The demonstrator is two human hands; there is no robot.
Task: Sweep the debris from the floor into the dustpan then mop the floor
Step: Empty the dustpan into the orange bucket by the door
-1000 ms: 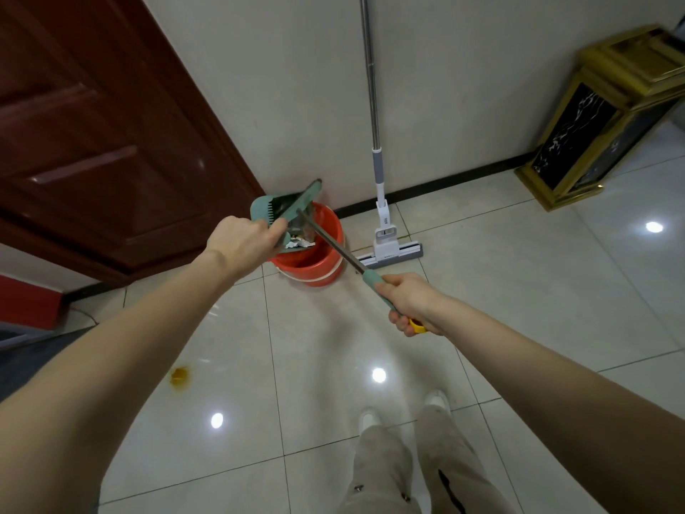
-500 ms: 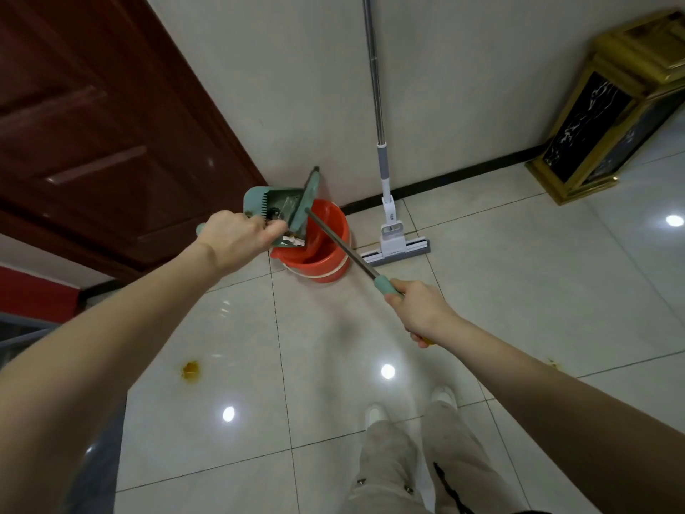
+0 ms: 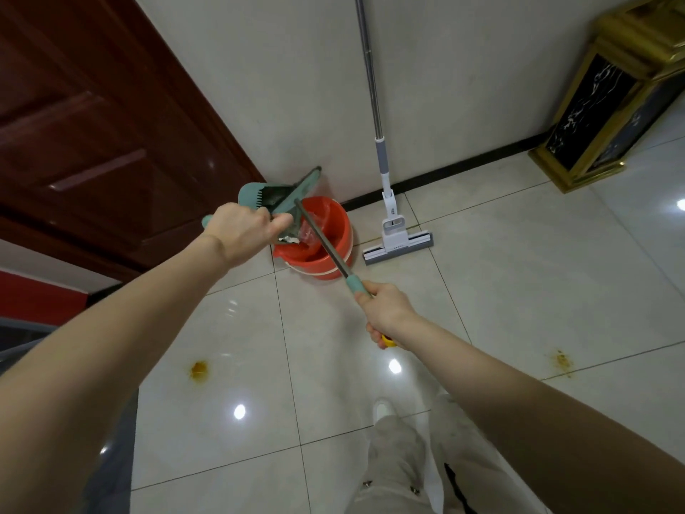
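- Floor (image 3: 519, 291): pale, glossy tiles with two yellowish stains, one (image 3: 199, 369) beside the left forearm and the other (image 3: 561, 359) beyond the right. By my reading, mopping has not begun.
- Mop (image 3: 381, 157): leans against the wall untouched, its head on the tiles just beside the bucket.
- Bucket (image 3: 333, 231): red, standing near the door corner under the tipped dustpan.
- Broom (image 3: 322, 243): its rod runs from the right hand up to the dustpan's mouth.
- Dustpan (image 3: 267, 196): teal, tilted over the bucket's rim.
- Left hand (image 3: 241, 228): fingers curled round the dustpan's handle.
- Right hand (image 3: 385, 313): wrapped round the broom's teal grip.
- Debris (image 3: 293, 239): crumpled silvery scraps at the pan's lip, over the bucket.
- Risk: the lip sits close to the rim, so a sharp flick of the broom could send scraps back onto the tiles. A swinging rod could also topple the bucket or the mop.
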